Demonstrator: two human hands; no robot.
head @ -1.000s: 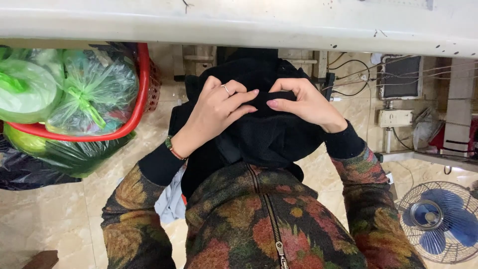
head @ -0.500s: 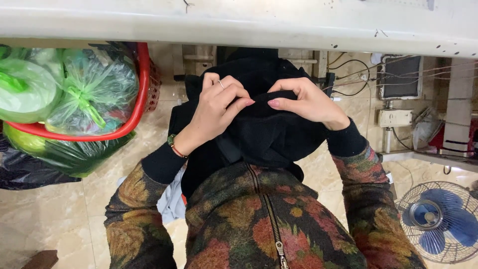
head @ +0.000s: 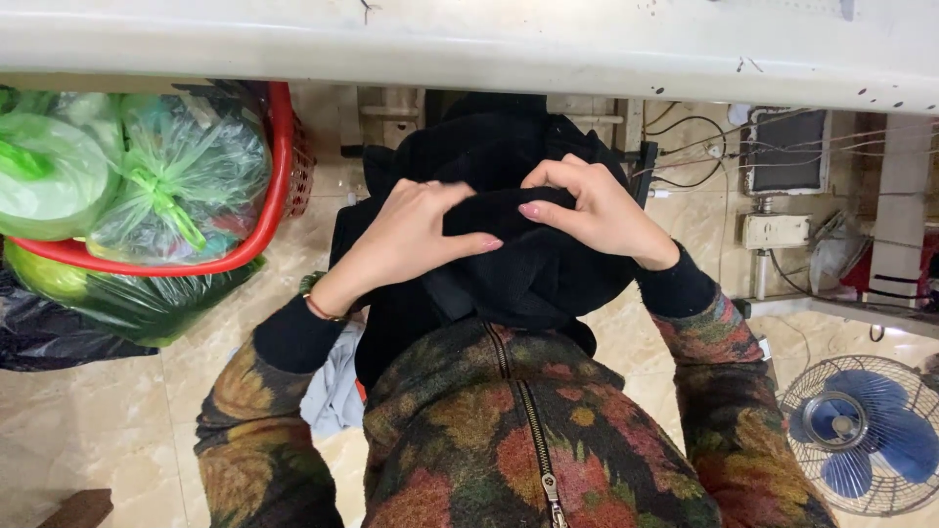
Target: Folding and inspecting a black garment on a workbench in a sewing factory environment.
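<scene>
Nearest is the person's zipped fleece jacket with its dark floral pattern (head: 528, 440), and bunched on the lap above it lies the black knitted garment (head: 509, 235). Both hands grip it: the left hand (head: 411, 235) pinches a fold, its thumb now stretched further right across the cloth than a second ago, while the right hand (head: 592, 210) curls over the same fold, barely shifted. Beyond, a red plastic basket (head: 264, 230) holds green plastic bags (head: 176, 181). A blue floor fan (head: 866, 430) stands right, under the pale surface (head: 469, 44).
</scene>
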